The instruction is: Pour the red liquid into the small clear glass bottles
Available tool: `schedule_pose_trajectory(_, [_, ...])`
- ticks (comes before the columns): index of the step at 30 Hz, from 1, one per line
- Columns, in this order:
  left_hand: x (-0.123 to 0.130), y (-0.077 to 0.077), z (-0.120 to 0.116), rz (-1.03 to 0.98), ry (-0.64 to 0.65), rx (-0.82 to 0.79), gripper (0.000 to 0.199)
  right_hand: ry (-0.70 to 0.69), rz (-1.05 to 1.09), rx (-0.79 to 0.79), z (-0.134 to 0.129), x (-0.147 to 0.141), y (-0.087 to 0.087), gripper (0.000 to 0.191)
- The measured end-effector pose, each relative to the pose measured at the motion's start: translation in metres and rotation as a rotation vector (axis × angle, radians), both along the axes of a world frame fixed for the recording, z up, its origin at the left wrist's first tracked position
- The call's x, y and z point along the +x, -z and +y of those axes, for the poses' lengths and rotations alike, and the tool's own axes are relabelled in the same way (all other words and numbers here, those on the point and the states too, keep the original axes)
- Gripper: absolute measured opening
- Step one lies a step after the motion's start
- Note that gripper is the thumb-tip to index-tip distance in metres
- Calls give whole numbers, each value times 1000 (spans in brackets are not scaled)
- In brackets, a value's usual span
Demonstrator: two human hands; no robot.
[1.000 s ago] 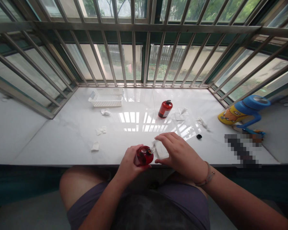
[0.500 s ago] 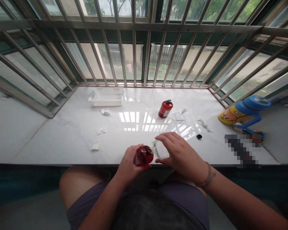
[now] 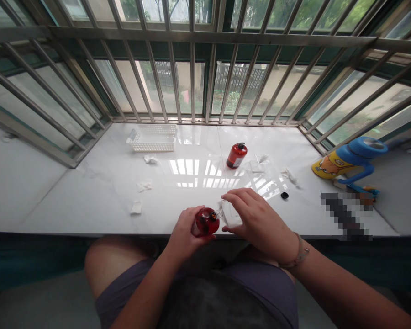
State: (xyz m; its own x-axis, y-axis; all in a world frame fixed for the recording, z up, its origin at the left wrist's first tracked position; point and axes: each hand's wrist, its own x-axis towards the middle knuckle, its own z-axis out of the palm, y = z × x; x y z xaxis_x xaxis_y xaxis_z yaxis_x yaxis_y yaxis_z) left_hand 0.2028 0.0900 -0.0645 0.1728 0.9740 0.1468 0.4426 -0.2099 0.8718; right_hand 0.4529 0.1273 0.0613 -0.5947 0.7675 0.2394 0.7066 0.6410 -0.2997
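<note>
My left hand (image 3: pixel 185 233) is wrapped round an uncapped red bottle (image 3: pixel 206 221) at the counter's front edge. In my right hand (image 3: pixel 256 219) is a clear bottle (image 3: pixel 230 214), tipped on its side. Its threaded neck points left and meets the red bottle's dark mouth. Whether liquid passes between them is too small to tell. Farther back stands a second red bottle (image 3: pixel 237 156) with a black top. A small black cap (image 3: pixel 284 195) lies to the right of my right hand.
White counter (image 3: pixel 99 196). A white basket (image 3: pixel 152 139) stands at the back left. Crumpled tissues (image 3: pixel 144 186) lie below it, another tissue (image 3: pixel 289 177) on the right. Clear piece (image 3: pixel 258 165) beside the rear bottle. Blue-yellow flask (image 3: pixel 345 157) at right; metal bars (image 3: pixel 192 82) behind.
</note>
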Motion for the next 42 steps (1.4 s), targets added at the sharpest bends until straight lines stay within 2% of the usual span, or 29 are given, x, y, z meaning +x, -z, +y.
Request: schedule_pose_trajectory(42, [1,0,0,-9,0,-1,87,8,-49,56,-2,1,-1,71])
